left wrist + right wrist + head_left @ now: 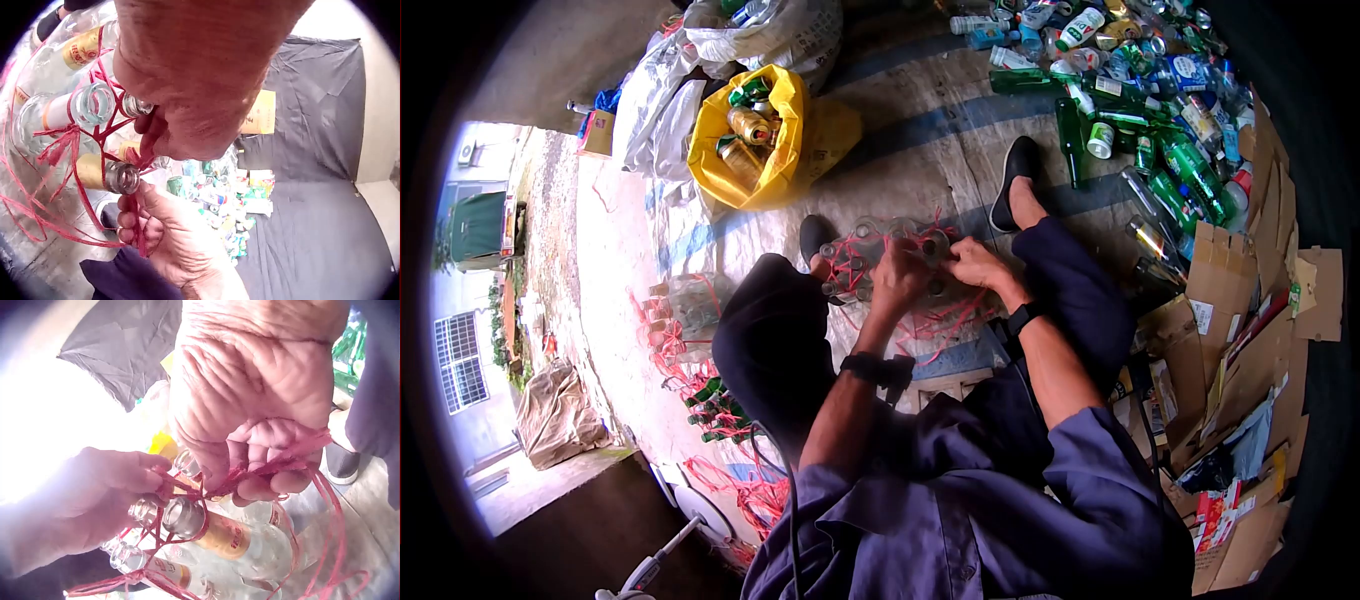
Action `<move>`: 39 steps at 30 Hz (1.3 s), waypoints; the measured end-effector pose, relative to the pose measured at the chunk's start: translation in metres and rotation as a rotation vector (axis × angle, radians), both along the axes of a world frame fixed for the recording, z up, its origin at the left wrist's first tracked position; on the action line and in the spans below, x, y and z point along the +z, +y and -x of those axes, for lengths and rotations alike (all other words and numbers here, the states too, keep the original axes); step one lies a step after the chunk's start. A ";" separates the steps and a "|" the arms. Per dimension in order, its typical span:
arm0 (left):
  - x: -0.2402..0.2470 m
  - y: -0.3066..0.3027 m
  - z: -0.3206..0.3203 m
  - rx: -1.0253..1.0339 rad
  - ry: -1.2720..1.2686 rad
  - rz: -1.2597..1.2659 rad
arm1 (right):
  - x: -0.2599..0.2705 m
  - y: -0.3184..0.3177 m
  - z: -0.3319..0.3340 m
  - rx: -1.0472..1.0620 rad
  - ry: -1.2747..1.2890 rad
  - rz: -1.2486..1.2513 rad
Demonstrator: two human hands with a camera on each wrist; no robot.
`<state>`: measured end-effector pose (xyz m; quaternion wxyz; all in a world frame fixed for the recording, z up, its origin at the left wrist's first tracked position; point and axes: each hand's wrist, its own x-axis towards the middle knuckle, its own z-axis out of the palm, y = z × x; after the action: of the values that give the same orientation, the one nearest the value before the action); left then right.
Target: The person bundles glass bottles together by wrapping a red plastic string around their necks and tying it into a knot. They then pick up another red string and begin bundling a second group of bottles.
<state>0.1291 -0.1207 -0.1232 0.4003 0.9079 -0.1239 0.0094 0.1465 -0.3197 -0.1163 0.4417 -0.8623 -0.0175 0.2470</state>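
Clear glass bottles (865, 235) stand bunched between the person's feet, with red plastic twine (100, 134) looped round their necks. The left hand (903, 275) is over the bottle tops; in the right wrist view the left hand (94, 503) pinches twine beside a bottle neck (183, 517). The right hand (982, 266) is at the bunch's right side. In the right wrist view the right hand (250, 419) grips a bundle of red strands between thumb and curled fingers, close to the other hand's fingertips. Loose twine ends hang over the bottles.
A yellow bag (790, 185) of cans and white sacks (655, 110) are ahead to the left. Green bottles (1070, 140) and mixed containers lie at upper right, flattened cardboard (1225, 290) at right. Another tied bottle bunch (695, 305) and red twine (750, 500) are at left.
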 end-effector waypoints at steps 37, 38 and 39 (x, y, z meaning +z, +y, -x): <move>0.063 -0.012 0.008 0.101 0.036 0.050 | -0.007 0.011 0.003 -0.239 -0.097 0.084; 0.063 -0.012 0.009 0.105 0.087 0.121 | -0.008 0.012 0.001 -0.239 -0.097 0.083; 0.064 -0.012 0.010 0.109 0.139 0.193 | -0.010 0.012 -0.001 -0.249 -0.095 0.034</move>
<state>0.1189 -0.1329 -0.0590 0.4921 0.8691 -0.0451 -0.0199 0.1476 -0.3076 -0.1260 0.4528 -0.8760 0.0732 0.1492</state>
